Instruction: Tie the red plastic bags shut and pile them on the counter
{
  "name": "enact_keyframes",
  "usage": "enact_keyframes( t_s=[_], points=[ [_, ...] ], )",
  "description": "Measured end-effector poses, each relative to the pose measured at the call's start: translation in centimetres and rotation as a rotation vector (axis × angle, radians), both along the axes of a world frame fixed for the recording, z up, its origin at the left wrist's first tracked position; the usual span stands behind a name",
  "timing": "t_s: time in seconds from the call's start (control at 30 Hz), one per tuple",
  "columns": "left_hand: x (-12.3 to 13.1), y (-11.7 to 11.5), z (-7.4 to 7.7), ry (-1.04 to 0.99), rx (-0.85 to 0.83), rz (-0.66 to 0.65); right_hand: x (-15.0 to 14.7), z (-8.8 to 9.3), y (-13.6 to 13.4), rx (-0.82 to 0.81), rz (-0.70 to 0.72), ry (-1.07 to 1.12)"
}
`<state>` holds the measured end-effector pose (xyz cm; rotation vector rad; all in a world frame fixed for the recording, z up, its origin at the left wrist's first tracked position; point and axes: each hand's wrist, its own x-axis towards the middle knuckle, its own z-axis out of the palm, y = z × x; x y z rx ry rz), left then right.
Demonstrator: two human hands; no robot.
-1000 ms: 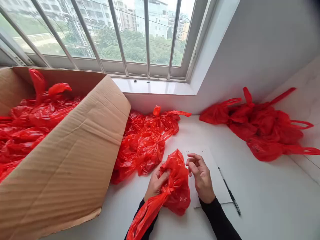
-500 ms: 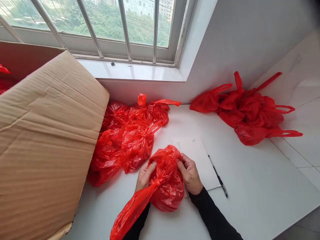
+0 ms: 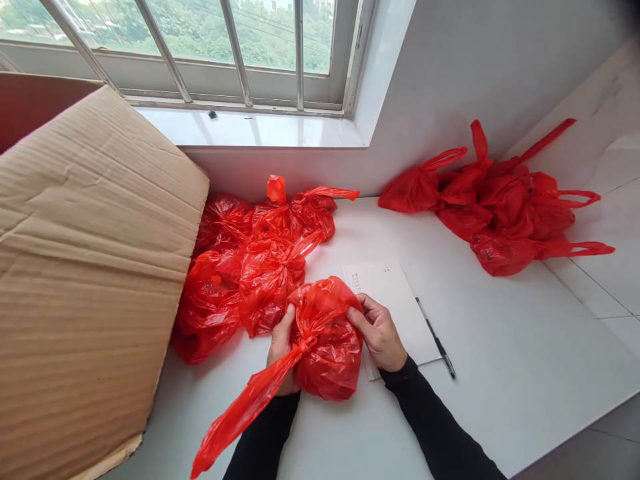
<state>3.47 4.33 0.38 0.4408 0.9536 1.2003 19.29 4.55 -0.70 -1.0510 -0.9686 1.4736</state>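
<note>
A knotted red plastic bag (image 3: 330, 363) is held between my two hands above the front of the white table. My left hand (image 3: 283, 343) grips its left side, thumb on top and the other fingers hidden behind the plastic. On the other side, my right hand (image 3: 380, 333) pinches the bag's upper right edge between thumb and fingers. The bag's long twisted tail hangs toward the lower left, across my left forearm. What the bag contains cannot be made out. Just beyond my left hand lies a group of several tied red bags (image 3: 273, 273).
A large cardboard box (image 3: 95, 267) stands at the left. Under and beyond my right hand lies a paper notebook (image 3: 400, 313), with a black pen (image 3: 436, 339) at its right. More red bags (image 3: 515, 207) are heaped by the wall at the back right. A barred window (image 3: 240, 53) is behind.
The held bag has shifted slightly left and up in view, and its tail now reaches farther to the lower left. My left hand has turned a little. The whole view has shifted slightly.
</note>
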Motion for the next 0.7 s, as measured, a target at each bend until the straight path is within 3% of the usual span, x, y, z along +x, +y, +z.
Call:
enact_keyframes(
  t_s=[0.13,0.33,0.47,0.6,0.7],
  points=[
    [-0.3,0.1,-0.7,-0.106,-0.053,-0.031,0.0,-0.4,0.1,-0.031,-0.069,0.068],
    [-0.3,0.0,-0.5,-0.106,0.105,-0.218,0.0,-0.8,0.5,-0.054,-0.208,0.134],
    [-0.6,0.2,-0.6,0.028,0.115,-0.273,0.0,0.2,0.4,-0.014,-0.12,0.106],
    [-0.9,0.4,-1.5,0.066,0.105,-0.193,-0.1,1.2,0.2,0.098,0.04,0.051],
    [-1.1,0.4,-2.2,0.052,0.103,-0.172,-0.1,0.8,0.3,0.104,0.036,-0.02]
  ],
)
